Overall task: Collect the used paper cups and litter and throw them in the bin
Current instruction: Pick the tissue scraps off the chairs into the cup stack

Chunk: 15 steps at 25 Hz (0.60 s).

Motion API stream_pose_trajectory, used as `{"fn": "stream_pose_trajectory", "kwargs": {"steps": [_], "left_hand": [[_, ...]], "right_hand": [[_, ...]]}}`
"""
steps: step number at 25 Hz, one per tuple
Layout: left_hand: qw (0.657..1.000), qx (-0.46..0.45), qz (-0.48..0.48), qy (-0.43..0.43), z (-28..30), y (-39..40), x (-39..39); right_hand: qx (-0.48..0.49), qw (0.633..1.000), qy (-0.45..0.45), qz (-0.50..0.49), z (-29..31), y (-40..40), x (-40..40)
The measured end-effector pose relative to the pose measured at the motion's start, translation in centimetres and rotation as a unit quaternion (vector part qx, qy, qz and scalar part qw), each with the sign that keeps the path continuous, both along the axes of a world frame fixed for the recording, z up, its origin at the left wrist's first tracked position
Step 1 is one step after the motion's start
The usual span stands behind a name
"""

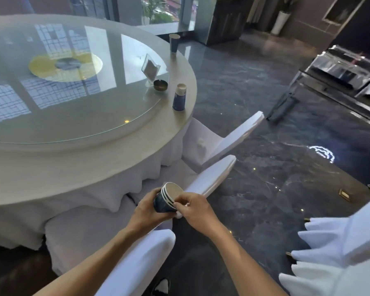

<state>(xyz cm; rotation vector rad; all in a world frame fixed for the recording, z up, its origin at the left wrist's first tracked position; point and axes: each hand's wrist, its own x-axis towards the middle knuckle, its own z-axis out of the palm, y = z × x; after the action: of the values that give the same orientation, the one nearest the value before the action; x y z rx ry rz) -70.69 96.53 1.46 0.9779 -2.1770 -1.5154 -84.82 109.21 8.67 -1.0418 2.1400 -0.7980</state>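
- Fingers [158, 194] of our left hand [146, 210] wrap closed around the dark-blue body of a nested stack of blue paper cups with white rims [167, 198], gripping it from the left.
- Our right hand [193, 207] pinches the stack at its rims with thumb and forefinger; a small white scrap [181, 214] shows under the curled fingers, and we cannot tell what it is.
- We hold the stack tilted, mouth turned up and to the right, above the white-covered chair seat [107, 236] and just off the edge of the round table with a white skirted cloth [77, 167].
- We count at least three rims in the stack.
- One tall blue paper cup with a white rim [179, 97] stands upright on the beige table rim, just beside the round glass turntable [73, 92].
- A second dark paper cup [174, 43] stands upright farther along the same rim, well apart from the first.
- On the turntable, near its edge, sit a dark round ashtray [160, 84] and, touching or just behind it, a clear acrylic card stand [150, 68].
- White-covered chairs [222, 137] stand around the table on a dark polished stone floor [265, 189].
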Motion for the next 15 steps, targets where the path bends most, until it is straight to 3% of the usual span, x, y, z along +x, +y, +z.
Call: {"fn": "stream_pose_trajectory", "kwargs": {"steps": [10, 15], "left_hand": [[0.992, -0.032, 0.107, -0.06, 1.4, -0.4, -7.0], [0.962, -0.053, 0.259, -0.063, 3.2, 1.0, -10.5]], "right_hand": [[0.002, 0.987, 0.01, 0.162, -0.9, -4.6, -10.5], [-0.057, 0.976, 0.029, 0.208, -0.5, -8.2, -17.0]]}}
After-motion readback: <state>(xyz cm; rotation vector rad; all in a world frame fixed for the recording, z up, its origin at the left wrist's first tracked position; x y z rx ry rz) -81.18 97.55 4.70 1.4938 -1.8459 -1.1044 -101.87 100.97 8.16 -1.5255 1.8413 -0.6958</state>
